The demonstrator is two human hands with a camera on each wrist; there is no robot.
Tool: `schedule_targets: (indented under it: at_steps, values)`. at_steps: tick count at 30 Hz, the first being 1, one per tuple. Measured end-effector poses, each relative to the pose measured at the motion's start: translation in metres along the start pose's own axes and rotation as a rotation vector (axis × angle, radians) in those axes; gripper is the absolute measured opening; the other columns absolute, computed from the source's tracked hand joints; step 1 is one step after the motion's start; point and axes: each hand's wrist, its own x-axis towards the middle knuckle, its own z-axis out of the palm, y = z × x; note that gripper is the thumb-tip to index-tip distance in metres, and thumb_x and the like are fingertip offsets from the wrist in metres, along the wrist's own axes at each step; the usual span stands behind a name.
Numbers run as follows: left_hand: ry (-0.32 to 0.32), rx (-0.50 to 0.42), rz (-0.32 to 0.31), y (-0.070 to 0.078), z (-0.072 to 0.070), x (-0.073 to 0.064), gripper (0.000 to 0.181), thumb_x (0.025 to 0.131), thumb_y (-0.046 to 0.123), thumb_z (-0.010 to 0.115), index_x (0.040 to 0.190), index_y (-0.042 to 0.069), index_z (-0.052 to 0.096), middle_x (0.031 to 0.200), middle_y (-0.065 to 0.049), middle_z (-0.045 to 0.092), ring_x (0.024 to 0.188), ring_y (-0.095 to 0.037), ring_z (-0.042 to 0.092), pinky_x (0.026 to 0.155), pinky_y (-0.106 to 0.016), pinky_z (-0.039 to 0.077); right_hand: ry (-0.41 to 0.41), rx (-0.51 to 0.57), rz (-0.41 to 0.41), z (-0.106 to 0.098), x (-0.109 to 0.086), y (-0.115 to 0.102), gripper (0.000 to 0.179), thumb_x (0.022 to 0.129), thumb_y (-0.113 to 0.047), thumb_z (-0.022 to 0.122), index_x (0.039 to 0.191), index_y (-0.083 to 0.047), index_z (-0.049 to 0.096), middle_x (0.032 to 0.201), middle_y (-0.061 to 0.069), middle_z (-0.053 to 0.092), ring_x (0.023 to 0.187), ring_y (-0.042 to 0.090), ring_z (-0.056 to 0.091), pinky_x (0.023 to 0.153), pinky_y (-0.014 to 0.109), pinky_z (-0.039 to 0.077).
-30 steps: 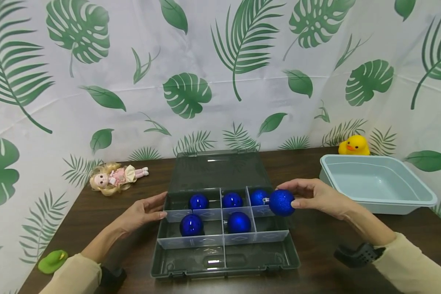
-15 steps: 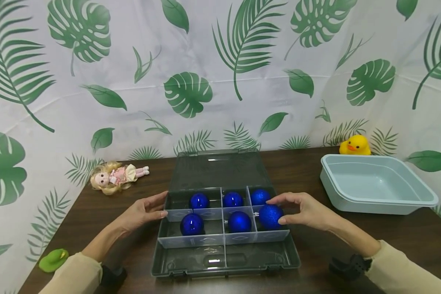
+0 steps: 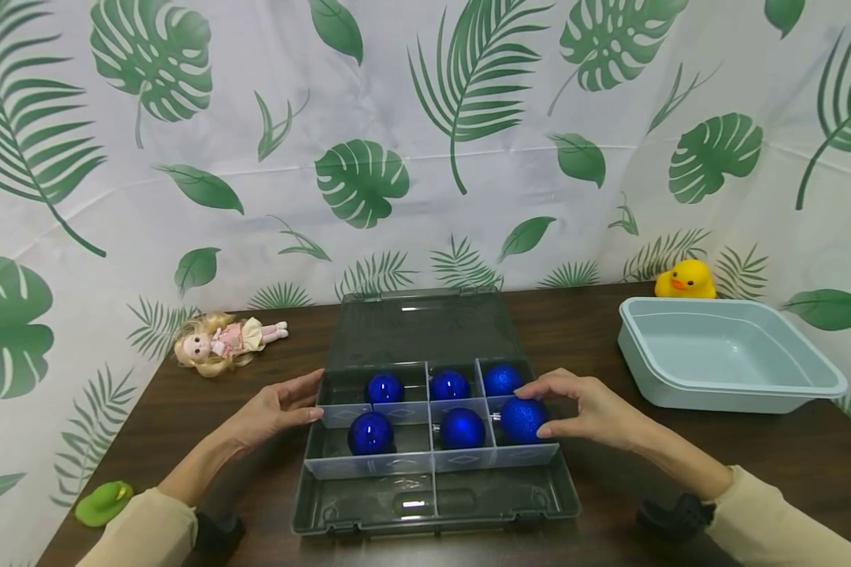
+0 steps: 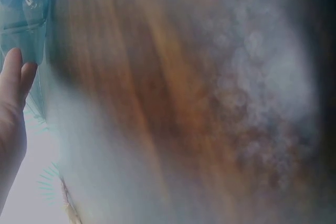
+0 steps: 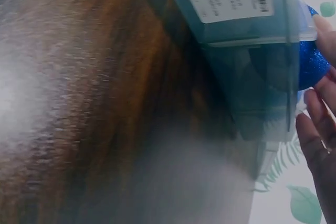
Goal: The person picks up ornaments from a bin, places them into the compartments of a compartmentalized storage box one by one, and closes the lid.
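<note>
A dark translucent compartment box (image 3: 369,512) lies open with its lid (image 3: 425,331) folded back. My right hand (image 3: 589,409) pinches a glittery blue Christmas ball (image 3: 523,420) between thumb and fingers; the ball sits down in the middle-row right compartment, its silver cap toward the left. In the right wrist view that ball (image 5: 312,64) shows partly through the box wall. My left hand (image 3: 276,409) rests its fairly straight fingers and thumb against the box's left side. Several other blue balls fill compartments, among them a shiny one (image 3: 370,433) and a matte one (image 3: 462,428).
A pale blue basin (image 3: 730,398) stands on the right, with a yellow rubber duck (image 3: 686,279) behind it. At the back left lies a doll (image 3: 230,342); a green duck toy (image 3: 104,504) is by the left sleeve. A leaf-patterned cloth (image 3: 255,197) hangs behind the table.
My right hand has lowered the glittery ball leftward and toward me, from above the box's right side into the middle-row right compartment. The left hand stays at the box's side.
</note>
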Motion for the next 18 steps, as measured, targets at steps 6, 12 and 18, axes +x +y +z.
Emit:
schedule_targets:
  at_steps: [6, 12, 18]
  values:
    - [-0.001, 0.014, 0.003, 0.003, -0.001, 0.003, 0.077, 0.090, 0.019, 0.064, 0.147, -0.005, 0.018, 0.153, -0.026, 0.016, 0.136, -0.044, 0.025, 0.103, -0.039, 0.040, 0.027, -0.006, 0.003, -0.002, 0.000, 0.004, 0.039, 0.081, -0.014, 0.074, 0.118, -0.012, 0.062, 0.117, 0.003, 0.064, 0.107, 0.012, 0.054, 0.090, 0.021, 0.048]
    - [-0.029, 0.067, -0.009, 0.011, -0.012, 0.006, 0.069, 0.094, 0.022, 0.059, 0.146, -0.007, 0.023, 0.150, -0.028, 0.025, 0.134, -0.043, 0.031, 0.099, -0.032, 0.044, 0.224, 0.134, 0.359, -0.025, 0.025, 0.015, 0.030, 0.090, -0.018, 0.064, 0.115, -0.002, 0.061, 0.114, 0.020, 0.064, 0.097, 0.022, 0.065, 0.082, 0.026, 0.054]
    - [0.061, 0.047, -0.091, 0.028, -0.027, 0.027, 0.062, 0.099, 0.024, 0.050, 0.142, -0.013, 0.026, 0.142, -0.032, 0.035, 0.129, -0.041, 0.040, 0.098, -0.033, 0.044, 0.243, 0.334, 0.595, -0.046, 0.066, 0.045, 0.044, 0.095, -0.013, 0.056, 0.129, 0.013, 0.046, 0.126, 0.033, 0.052, 0.103, 0.027, 0.064, 0.088, 0.032, 0.052]
